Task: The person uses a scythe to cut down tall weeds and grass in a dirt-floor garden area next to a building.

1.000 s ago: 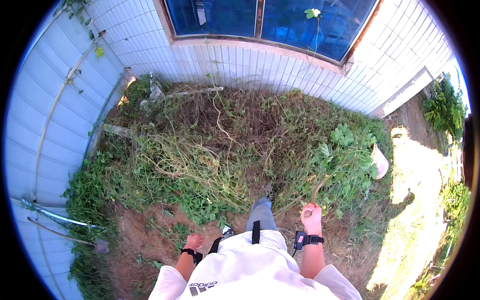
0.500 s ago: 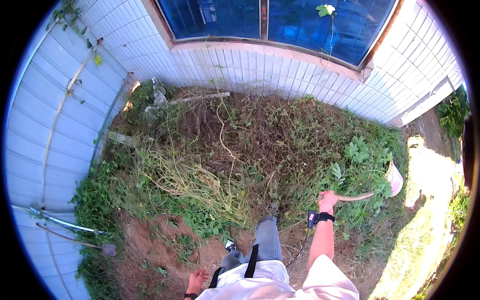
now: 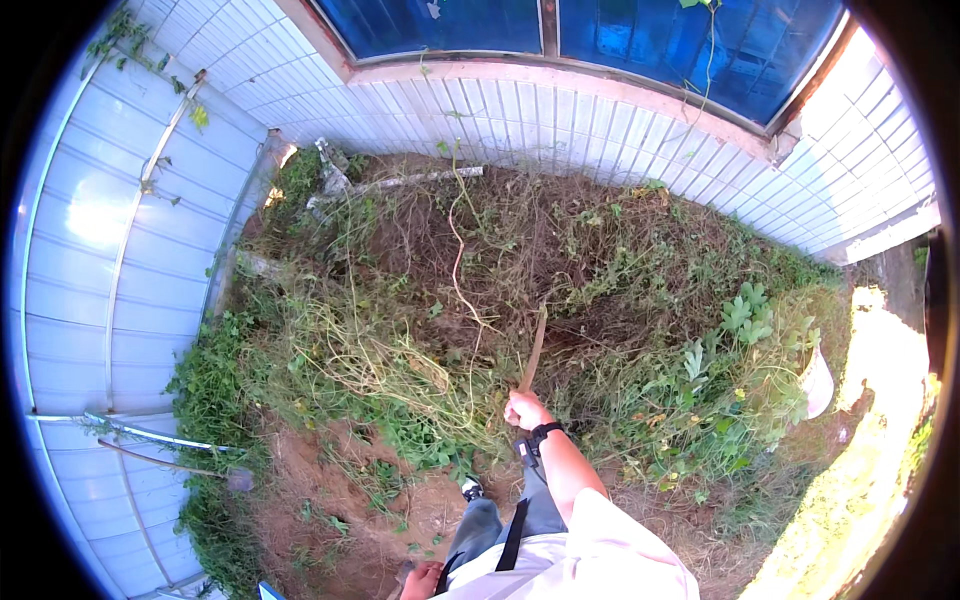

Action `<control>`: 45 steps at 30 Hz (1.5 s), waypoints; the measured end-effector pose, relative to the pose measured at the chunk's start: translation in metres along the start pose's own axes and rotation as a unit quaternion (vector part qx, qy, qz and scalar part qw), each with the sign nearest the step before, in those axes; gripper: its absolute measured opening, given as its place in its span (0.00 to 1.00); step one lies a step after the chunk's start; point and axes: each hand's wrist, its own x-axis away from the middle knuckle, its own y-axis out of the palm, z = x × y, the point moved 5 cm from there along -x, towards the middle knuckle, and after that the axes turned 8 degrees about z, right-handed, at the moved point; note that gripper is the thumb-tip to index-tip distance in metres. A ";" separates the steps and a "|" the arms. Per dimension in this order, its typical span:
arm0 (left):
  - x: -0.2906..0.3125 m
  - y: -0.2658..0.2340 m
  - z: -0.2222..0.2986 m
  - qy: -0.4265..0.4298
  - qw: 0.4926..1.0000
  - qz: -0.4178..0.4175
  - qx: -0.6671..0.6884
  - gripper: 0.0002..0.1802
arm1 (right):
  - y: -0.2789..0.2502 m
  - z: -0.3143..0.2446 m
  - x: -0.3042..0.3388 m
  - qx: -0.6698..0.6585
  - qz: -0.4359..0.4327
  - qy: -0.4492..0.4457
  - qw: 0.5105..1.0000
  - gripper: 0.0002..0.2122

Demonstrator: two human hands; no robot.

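My right hand (image 3: 527, 409) is closed round the near end of a sickle (image 3: 535, 350), in front of my legs. Its slim, slightly curved brown blade points away from me, over the tangled weeds (image 3: 600, 350). Fingers cover the handle. At the lower edge, beside my waist, my left hand (image 3: 422, 579) hangs low with its fingers loosely bent and partly in view; I see nothing gripped in it. Pale cut or dried stalks (image 3: 390, 365) lie in a heap to the left of the sickle.
A white tiled wall (image 3: 560, 125) with a blue window (image 3: 700, 50) bounds the far side. Metal sheeting (image 3: 120, 270) stands at the left, a long-handled tool (image 3: 240, 479) leaning by it. A pale bucket-like object (image 3: 818, 384) sits among weeds at the right. Bare soil (image 3: 310, 490) lies near my feet.
My right hand has swung left with the sickle, from the weeds at the right to before my legs; the blade now points away instead of right. My left hand is slightly lower and further right.
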 end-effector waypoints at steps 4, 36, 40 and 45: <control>-0.067 -0.003 0.050 0.202 0.976 -0.003 -0.079 0.16 | -0.060 0.006 0.068 0.051 -0.005 0.009 0.999 0.15; -0.149 0.202 0.214 -0.066 0.872 -0.454 0.169 0.15 | -0.004 0.109 0.191 0.298 0.127 -0.002 0.946 0.23; -0.169 0.255 0.212 -0.092 0.856 -0.431 0.271 0.14 | -0.036 0.072 0.211 0.397 0.043 0.044 0.916 0.25; -0.161 0.261 0.207 -0.005 0.888 -0.375 0.266 0.20 | -0.060 0.038 0.193 0.365 -0.046 0.103 0.924 0.23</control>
